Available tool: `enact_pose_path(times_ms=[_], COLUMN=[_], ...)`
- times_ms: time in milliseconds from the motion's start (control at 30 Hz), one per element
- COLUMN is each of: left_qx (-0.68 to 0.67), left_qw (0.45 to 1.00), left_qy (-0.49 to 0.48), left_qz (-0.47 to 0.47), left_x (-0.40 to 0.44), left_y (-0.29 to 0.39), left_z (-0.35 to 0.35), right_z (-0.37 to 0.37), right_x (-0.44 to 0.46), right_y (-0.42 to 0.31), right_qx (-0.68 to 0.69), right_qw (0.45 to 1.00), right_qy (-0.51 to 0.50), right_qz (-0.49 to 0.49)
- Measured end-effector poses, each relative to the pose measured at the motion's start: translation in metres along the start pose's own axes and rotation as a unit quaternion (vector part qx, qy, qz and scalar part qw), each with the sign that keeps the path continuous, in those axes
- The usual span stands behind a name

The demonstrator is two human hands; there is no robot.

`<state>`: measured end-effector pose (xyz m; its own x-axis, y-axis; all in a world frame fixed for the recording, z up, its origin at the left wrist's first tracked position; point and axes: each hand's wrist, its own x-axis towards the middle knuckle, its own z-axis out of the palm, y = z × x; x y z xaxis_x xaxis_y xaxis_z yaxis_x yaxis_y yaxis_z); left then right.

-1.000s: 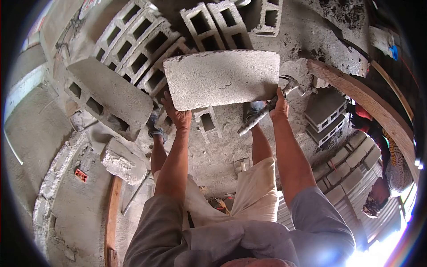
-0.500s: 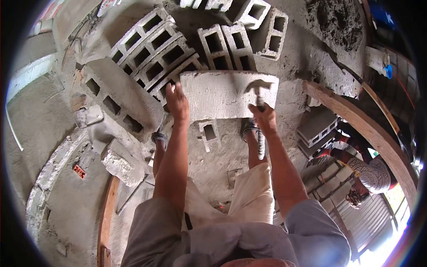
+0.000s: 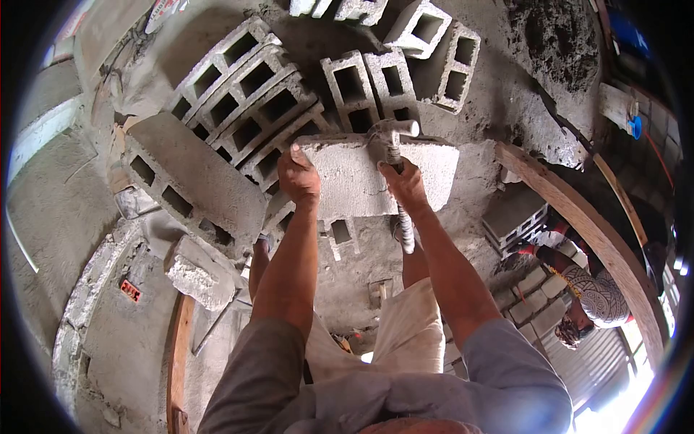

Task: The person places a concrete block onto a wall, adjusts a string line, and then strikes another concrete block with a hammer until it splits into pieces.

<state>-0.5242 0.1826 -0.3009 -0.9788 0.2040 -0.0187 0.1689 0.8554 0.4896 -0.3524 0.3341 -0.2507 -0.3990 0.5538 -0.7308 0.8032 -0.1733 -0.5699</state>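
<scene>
A pale concrete block [image 3: 347, 184] lies crosswise in front of me, its broad face towards me. My left hand [image 3: 298, 176] is closed on the block's left end, thumb at the top edge. My right hand [image 3: 406, 186] is wrapped round the ribbed metal handle of a hammer [image 3: 396, 134]. The hammer's head is at the block's top edge, right of its middle, and the handle points down towards my legs. Part of the block's face is hidden behind my right hand and the hammer.
Several hollow blocks [image 3: 253, 94] lean together at the upper left; a large one [image 3: 199, 173] lies left of my hands. More blocks [image 3: 350, 83] stand beyond. A wooden beam [image 3: 578, 210] curves along the right, with a stack of blocks [image 3: 515, 210] and a bending co-worker [image 3: 596, 293] nearby.
The block has moved lower in view and tilted, showing less of its face. My left hand has closed on its end. The hammer has turned upright and shifted left with my right hand.
</scene>
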Motion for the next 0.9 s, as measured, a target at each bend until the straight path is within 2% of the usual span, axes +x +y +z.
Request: enact_pose_path(times_ms=[67,167,267,300,400,467,500,567,600,667,700,767,800,867,900], left_qx=[0.0,-0.011,-0.003,-0.017,-0.035,-0.029,-0.044,-0.056,-0.048,-0.041,-0.022,-0.01,-0.015,-0.01,-0.005], left_qw=[1.0,1.0,0.998,0.998,0.998,0.998,0.997,0.996,0.997,0.998,0.997,0.996,0.998,0.999,0.999], left_qy=[-0.01,-0.02,-0.048,-0.055,-0.047,-0.048,-0.057,-0.063,-0.051,-0.046,-0.067,-0.08,-0.063,-0.032,-0.041], left_qz=[-0.006,0.002,-0.043,-0.04,-0.036,-0.041,-0.032,-0.025,-0.023,-0.019,-0.03,-0.037,-0.026,-0.026,-0.027], left_x=[0.004,0.001,0.003,0.002,0.007,-0.001,0.002,0.004,0.003,-0.004,-0.014,-0.007,0.0,0.001,-0.003], left_y=[0.009,0.002,0.005,0.002,0.003,-0.001,-0.002,-0.003,-0.002,-0.01,-0.031,-0.025,-0.01,0.001,0.001], left_z=[-0.006,-0.003,-0.007,-0.007,-0.005,-0.006,-0.004,-0.004,-0.003,0.002,0.015,0.019,0.005,-0.002,-0.003], right_z=[-0.005,-0.003,0.024,0.029,0.028,0.016,0.009,0.004,0.007,0.012,0.02,0.032,0.028,0.021,0.011], right_x=[-0.008,-0.016,-0.013,-0.012,-0.006,-0.009,-0.005,0.004,0.008,0.009,0.009,0.002,0.002,-0.006,-0.006], right_y=[-0.056,-0.095,-0.061,-0.047,-0.04,-0.066,-0.086,-0.105,-0.107,-0.11,-0.084,-0.036,-0.038,-0.038,-0.065], right_qx=[0.019,0.059,0.055,-0.111,-0.191,-0.109,-0.072,0.083,0.084,0.112,0.023,-0.221,-0.22,-0.105,-0.115], right_qw=[0.999,0.997,0.997,0.991,0.98,0.993,0.997,0.991,0.991,0.972,0.996,0.971,0.97,0.993,0.993], right_qy=[0.014,0.027,0.032,0.041,0.034,0.003,-0.024,0.024,0.024,0.081,0.055,0.06,0.064,0.006,0.016], right_qz=[0.025,-0.042,-0.043,-0.06,-0.033,-0.039,0.02,-0.104,-0.105,-0.189,-0.063,-0.069,-0.076,-0.048,0.008])
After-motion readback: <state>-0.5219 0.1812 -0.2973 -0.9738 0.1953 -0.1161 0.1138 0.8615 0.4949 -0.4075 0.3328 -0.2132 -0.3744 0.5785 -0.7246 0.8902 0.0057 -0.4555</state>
